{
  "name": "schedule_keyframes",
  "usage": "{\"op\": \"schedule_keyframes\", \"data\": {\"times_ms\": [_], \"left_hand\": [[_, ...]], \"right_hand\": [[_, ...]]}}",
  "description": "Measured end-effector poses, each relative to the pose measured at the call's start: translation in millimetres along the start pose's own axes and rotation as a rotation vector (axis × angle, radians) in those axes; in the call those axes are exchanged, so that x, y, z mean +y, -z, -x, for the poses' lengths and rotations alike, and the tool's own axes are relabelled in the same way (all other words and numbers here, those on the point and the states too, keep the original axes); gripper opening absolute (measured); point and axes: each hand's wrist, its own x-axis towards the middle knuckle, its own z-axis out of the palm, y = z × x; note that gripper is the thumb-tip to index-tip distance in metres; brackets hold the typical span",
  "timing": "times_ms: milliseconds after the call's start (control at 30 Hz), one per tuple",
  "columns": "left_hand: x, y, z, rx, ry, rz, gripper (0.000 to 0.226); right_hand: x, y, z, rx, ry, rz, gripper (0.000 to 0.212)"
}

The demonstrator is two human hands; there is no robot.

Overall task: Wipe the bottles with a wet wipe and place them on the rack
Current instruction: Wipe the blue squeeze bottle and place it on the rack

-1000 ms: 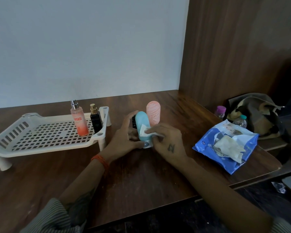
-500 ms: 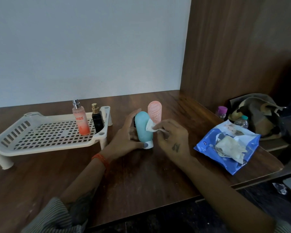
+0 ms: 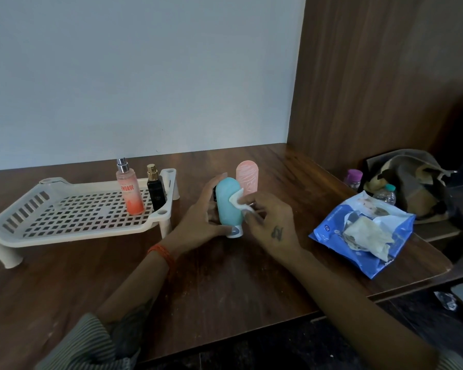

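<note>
Upward along the teal bottle point(image 3: 228, 206) the wet wipe point(image 3: 239, 202) has been carried, pinched in the right hand point(image 3: 270, 222). Its upright body is gripped by the left hand point(image 3: 201, 222), nearer the rack point(image 3: 72, 217) toward the desk's left edge.

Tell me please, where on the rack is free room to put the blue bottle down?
The rack grid is bare from its slotted left end up to the pink spray bottle. The right end is crowded: that bottle and the black bottle stand close together there. On the table, the left hand holds the blue bottle.
</note>
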Motion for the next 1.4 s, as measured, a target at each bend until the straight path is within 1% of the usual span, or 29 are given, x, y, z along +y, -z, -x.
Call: {"op": "schedule_keyframes", "data": {"times_ms": [33, 67, 133, 167, 200, 267, 333, 400, 500, 667, 733, 800, 833, 900, 967, 1033, 1100, 1133, 1200, 1267, 1333, 1400], "left_hand": [[0.6, 0.0, 0.3, 0.003, -0.001, -0.003, 0.101], [1.4, -0.2, 0.4, 0.004, 0.002, -0.004, 0.101], [2.4, -0.5, 1.1, 0.002, 0.010, -0.015, 0.102], [2.6, -0.5, 1.4, 0.004, 0.013, -0.027, 0.102], [2.9, -0.5, 1.6, 0.005, 0.014, -0.031, 0.102], [3.8, -0.7, 1.9, -0.003, 0.009, -0.023, 0.100], [4.9, -1.1, 1.8, -0.004, 0.005, -0.031, 0.098], [5.4, -0.9, 2.0, 0.002, 0.009, -0.043, 0.099], [4.5, 0.0, 1.9, 0.001, 0.018, -0.079, 0.100], [5.5, -1.1, 1.7, 0.009, 0.031, -0.125, 0.098], [4.7, -0.9, 2.0, 0.013, 0.050, -0.138, 0.103], [4.8, -0.5, 2.6, 0.022, 0.056, -0.141, 0.108], [4.4, -0.2, 2.8, 0.030, 0.053, -0.140, 0.109], [4.7, 0.2, 2.7, 0.044, 0.043, -0.126, 0.108], [5.3, -0.2, 2.8, 0.056, 0.042, -0.147, 0.104], [6.6, -0.9, 3.0, 0.062, 0.034, -0.176, 0.102], [6.6, -1.0, 2.4, 0.062, 0.026, -0.177, 0.102], [7.5, -1.1, 2.7, 0.059, 0.022, -0.171, 0.102], [8.7, -1.2, 2.4, 0.053, 0.031, -0.182, 0.105], [10.2, -1.7, 2.0, 0.056, 0.063, -0.211, 0.108], [11.1, -2.6, 1.1, 0.062, 0.070, -0.238, 0.104], [11.7, -4.0, 0.1, 0.086, 0.069, -0.292, 0.097]], "right_hand": [[0.0, 0.1, 0.7, -0.015, -0.006, -0.002, 0.022], [0.1, 0.4, 0.3, 0.006, -0.023, -0.005, 0.020], [-0.1, 1.8, -2.7, 0.125, -0.045, -0.003, 0.018], [-1.1, 2.7, -4.0, 0.173, -0.027, 0.008, 0.022], [-1.2, 2.9, -4.8, 0.184, 0.020, 0.015, 0.024], [-1.3, 1.6, -2.7, 0.097, 0.134, 0.020, 0.024], [-0.1, -1.1, -0.3, 0.002, 0.175, 0.059, 0.028], [1.3, -1.9, -2.5, 0.028, 0.137, 0.091, 0.027], [-1.1, 2.4, -6.2, 0.150, 0.088, 0.094, 0.030], [-8.0, 2.8, -16.8, 0.172, 0.148, 0.091, 0.030], [-11.8, 1.6, -25.4, 0.152, 0.180, 0.101, 0.027], [-13.0, -2.9, -28.8, 0.093, 0.220, 0.149, 0.023], [-12.2, -5.8, -27.8, 0.059, 0.237, 0.178, 0.026], [-9.0, -9.4, -24.2, -0.012, 0.275, 0.231, 0.034], [-6.7, -8.9, -21.3, -0.059, 0.330, 0.289, 0.038], [-7.4, -6.6, -19.3, -0.083, 0.416, 0.336, 0.035], [-6.2, -4.7, -17.9, -0.101, 0.501, 0.332, 0.030], [-5.2, -4.2, -17.1, -0.096, 0.510, 0.303, 0.031], [-4.2, -1.9, -19.4, -0.051, 0.440, 0.205, 0.037], [-8.1, -1.0, -22.5, -0.001, 0.382, 0.188, 0.035], [-15.0, -3.8, -22.3, -0.052, 0.409, 0.276, 0.031], [-16.5, -4.5, -23.5, -0.130, 0.438, 0.366, 0.036]]}}
